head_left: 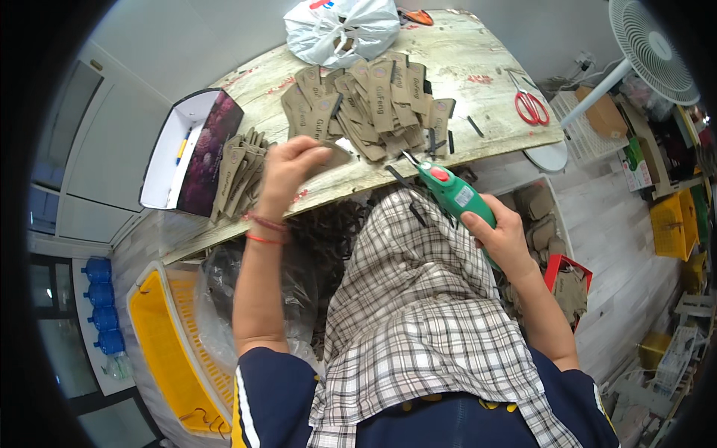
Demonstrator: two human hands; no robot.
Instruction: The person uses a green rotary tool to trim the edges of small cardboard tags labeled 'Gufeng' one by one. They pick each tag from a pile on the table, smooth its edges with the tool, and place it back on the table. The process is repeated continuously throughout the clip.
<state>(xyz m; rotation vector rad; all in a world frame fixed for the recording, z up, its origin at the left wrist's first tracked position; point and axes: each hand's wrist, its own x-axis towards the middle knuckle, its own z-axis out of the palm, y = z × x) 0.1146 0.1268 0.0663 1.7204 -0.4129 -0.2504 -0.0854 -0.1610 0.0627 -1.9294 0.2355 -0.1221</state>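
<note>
My right hand (502, 237) is wrapped around a green handheld power tool (455, 193) with a red button. Its narrow metal tip points up and left, at the table's near edge. Slightly blurred, my left hand (295, 166) pinches a khaki fabric piece (337, 155) above the table edge, left of that tip. Just beyond lies a loose heap of similar khaki fabric pieces (379, 97) with dark printing and black strips at some ends. Another stack of fabric pieces (237, 173) rests beside my left wrist. Short black strips (475, 125) lie near the heap.
Red-handled scissors (531, 108) lie on the table (489, 56) at right, and a white plastic bag (342, 33) sits at the back. An open box (173, 153) stands at left. Below are a yellow basket (160, 328) and a red box (556, 270); a fan (653, 46) stands far right.
</note>
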